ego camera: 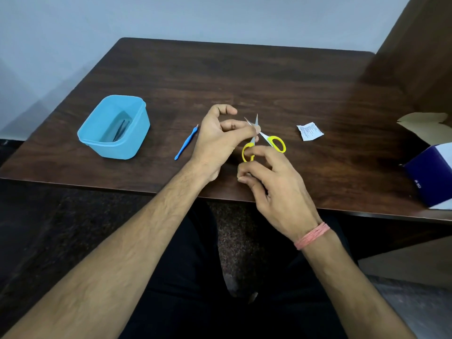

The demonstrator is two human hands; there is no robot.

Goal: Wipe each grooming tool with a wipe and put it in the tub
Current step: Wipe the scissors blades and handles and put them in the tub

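Small scissors with yellow handles (276,143) are held open above the dark wooden table (244,77). My right hand (274,189) grips one yellow loop from below. My left hand (217,140) pinches the blades near the pivot with thumb and forefinger; any wipe between those fingers is hidden. A blue tub (115,128) stands at the left with dark metal tools lying inside. A thin blue tool (186,143) lies on the table between the tub and my left hand.
A torn white wipe sachet (310,131) lies to the right of the scissors. A dark blue box (430,177) sits at the table's right edge, with a piece of tan card (425,121) behind it.
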